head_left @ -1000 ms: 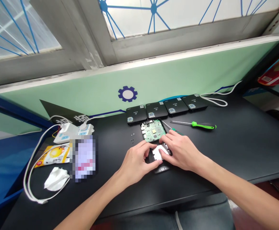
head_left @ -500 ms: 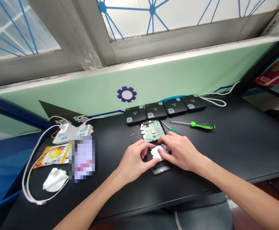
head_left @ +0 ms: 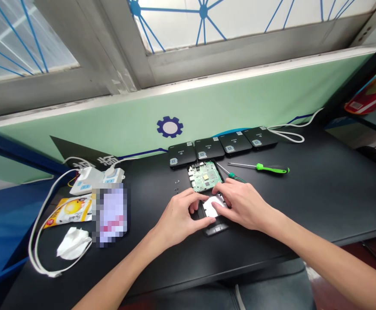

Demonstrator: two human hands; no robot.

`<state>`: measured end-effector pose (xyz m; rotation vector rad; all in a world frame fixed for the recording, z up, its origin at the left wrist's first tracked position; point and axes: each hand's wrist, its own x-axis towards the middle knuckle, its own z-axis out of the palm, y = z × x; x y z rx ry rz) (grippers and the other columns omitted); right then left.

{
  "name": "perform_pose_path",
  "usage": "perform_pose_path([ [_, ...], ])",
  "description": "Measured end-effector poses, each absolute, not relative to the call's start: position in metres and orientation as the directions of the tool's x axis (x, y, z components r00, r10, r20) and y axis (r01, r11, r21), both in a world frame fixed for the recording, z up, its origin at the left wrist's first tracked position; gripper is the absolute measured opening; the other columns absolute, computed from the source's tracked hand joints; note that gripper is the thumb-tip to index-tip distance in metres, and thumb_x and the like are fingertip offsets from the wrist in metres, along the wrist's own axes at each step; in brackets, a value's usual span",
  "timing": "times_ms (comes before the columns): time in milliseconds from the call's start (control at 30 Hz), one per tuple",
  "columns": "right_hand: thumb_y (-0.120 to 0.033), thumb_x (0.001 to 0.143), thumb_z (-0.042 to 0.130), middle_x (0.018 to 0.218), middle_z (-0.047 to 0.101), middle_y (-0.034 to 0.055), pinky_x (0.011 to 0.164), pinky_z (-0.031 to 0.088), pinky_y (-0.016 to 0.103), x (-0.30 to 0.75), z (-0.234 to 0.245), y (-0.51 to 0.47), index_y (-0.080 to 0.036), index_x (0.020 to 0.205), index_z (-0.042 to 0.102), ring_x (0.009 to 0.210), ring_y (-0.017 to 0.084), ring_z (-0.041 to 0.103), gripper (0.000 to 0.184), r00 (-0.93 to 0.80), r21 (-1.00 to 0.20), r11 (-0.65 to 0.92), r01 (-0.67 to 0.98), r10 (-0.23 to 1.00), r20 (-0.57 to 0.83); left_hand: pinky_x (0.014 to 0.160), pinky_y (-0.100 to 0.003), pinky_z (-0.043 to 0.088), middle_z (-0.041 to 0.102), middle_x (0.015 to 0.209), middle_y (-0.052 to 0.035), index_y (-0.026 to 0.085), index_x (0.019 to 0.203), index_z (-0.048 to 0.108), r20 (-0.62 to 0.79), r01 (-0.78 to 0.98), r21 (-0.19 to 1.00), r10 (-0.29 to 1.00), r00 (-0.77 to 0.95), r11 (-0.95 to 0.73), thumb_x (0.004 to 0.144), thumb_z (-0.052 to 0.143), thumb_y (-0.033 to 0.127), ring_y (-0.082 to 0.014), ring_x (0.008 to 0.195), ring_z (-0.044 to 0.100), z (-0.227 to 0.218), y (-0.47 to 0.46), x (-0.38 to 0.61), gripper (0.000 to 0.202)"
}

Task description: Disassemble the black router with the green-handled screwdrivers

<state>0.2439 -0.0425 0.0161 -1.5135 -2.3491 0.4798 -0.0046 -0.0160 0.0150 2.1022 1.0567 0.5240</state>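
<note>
A silver-white metal plate [head_left: 211, 207] lies in a black plastic case cover [head_left: 216, 229] near the table's front. My left hand [head_left: 182, 215] is closed on the left side of the cover, its thumb and index finger reaching the plate's edges. From the right, my right hand [head_left: 239, 204] has its fingers bent over the plate's far right edge and its thumb on the plate's face. Just beyond them, a green circuit board [head_left: 204, 176] sits in the other, black case half. My fingers hide part of the plate's rim.
Several black boxes [head_left: 210, 148] stand in a row along the wall. Two screwdrivers lie to the right: one bright green [head_left: 272, 168], one dark green [head_left: 235, 176]. Small screws [head_left: 177, 182] are left of the board. A power strip [head_left: 94, 181], snack packet [head_left: 70, 211], tissue [head_left: 74, 243] and cables occupy the left.
The whole view has shifted very slightly. My right thumb has moved a little on the plate; both hands otherwise keep their places.
</note>
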Motion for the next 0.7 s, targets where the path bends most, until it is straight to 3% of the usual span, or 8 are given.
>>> perform_pose_path([
  [200,-0.042,0.101,0.073,0.077,0.069,-0.0002,0.068,0.032,0.032,0.248,0.027,-0.041,-0.024,0.114,0.071,0.075,0.022,0.063,0.022,-0.396,-0.518,0.338,0.786,0.918,-0.002,0.067,-0.029,0.046,0.063,0.087,0.0019,0.023,0.121,0.082,0.042,0.532,0.739,0.815,0.578,-0.414,0.087,0.097,0.042,-0.0169,0.075,0.060,0.014,-0.017,-0.004,0.041],
  [400,-0.046,0.094,0.087,0.082,0.070,-0.0033,0.067,0.033,0.030,0.257,0.035,-0.037,-0.028,0.119,0.074,0.073,0.018,0.061,0.033,-0.435,-0.611,0.285,0.738,0.893,-0.110,0.066,-0.029,0.044,0.062,0.085,0.0022,0.023,0.118,0.081,0.051,0.537,0.727,0.814,0.579,-0.428,0.089,0.096,0.046,-0.0169,0.074,0.059,0.013,-0.018,-0.003,0.040],
  [700,-0.041,0.093,0.091,0.082,0.070,-0.0043,0.069,0.033,0.031,0.259,0.036,-0.037,-0.027,0.128,0.074,0.075,0.019,0.063,0.042,-0.463,-0.618,0.290,0.731,0.876,-0.137,0.066,-0.028,0.046,0.063,0.088,0.0021,0.026,0.123,0.084,-0.023,0.540,0.744,0.792,0.610,-0.394,0.084,0.100,0.038,-0.0165,0.074,0.060,0.022,-0.012,-0.008,0.044],
])
